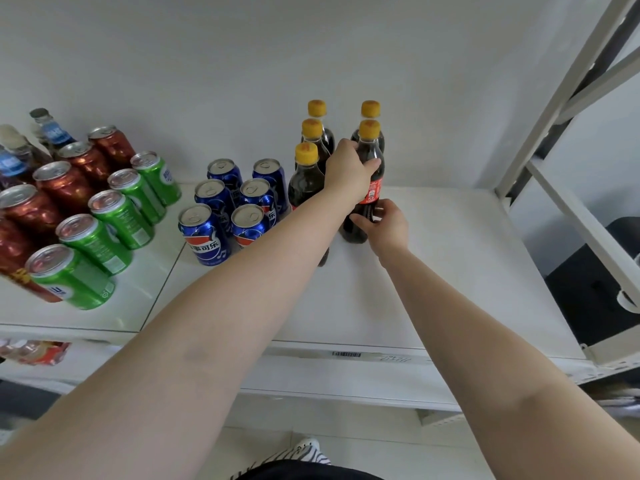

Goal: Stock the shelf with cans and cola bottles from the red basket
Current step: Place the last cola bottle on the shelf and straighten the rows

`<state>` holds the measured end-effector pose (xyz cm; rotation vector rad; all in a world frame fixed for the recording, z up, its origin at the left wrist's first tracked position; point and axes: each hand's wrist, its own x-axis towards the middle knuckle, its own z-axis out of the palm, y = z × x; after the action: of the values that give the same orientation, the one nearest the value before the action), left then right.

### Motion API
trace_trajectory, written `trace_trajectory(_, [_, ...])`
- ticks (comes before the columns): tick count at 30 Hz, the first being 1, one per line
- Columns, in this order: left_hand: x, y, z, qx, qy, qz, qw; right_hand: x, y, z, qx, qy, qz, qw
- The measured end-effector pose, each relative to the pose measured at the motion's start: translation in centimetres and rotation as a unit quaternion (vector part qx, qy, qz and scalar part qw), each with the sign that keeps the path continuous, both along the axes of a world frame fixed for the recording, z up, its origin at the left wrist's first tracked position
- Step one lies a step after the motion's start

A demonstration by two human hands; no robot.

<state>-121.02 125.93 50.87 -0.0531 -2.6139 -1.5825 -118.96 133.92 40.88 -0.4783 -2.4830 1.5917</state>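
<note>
Several cola bottles with yellow caps stand in two rows on the white shelf [450,271]. My left hand [349,171] grips the upper body of the front bottle of the right row [370,157]. My right hand [388,225] holds the same bottle low down, fingers curled round its base. The front bottle of the left row [304,181] stands just left of my left wrist. Blue cola cans [204,233] stand in two rows left of the bottles. The red basket is out of view.
Green cans [110,216] and dark red cans [62,185] fill the shelf's left part, with blue-labelled bottles [52,131] behind them. A white shelf upright [561,98] rises at the right. Bare shelf lies in front of and right of the bottles. A black object [595,289] sits beyond the shelf.
</note>
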Motion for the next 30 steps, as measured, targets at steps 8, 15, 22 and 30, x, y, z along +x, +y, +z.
trace_trajectory(8, [0.6,0.2,-0.4,-0.045,0.040,-0.012,0.998,1.3,0.4,-0.1,0.002,-0.025,0.001,1.000])
trace_trajectory(15, [9.5,-0.5,-1.8,-0.023,0.141,-0.069,0.987,6.4,1.4,-1.8,-0.056,-0.059,-0.034,0.996])
trace_trajectory(22, [15.3,-9.1,-4.4,0.081,0.099,-0.078,0.989,12.1,-3.0,-2.5,-0.091,-0.052,-0.039,0.994])
trace_trajectory(30, [9.6,-20.3,-2.7,0.024,-0.005,0.020,1.000,13.3,-11.3,-1.7,-0.099,-0.061,0.050,0.992])
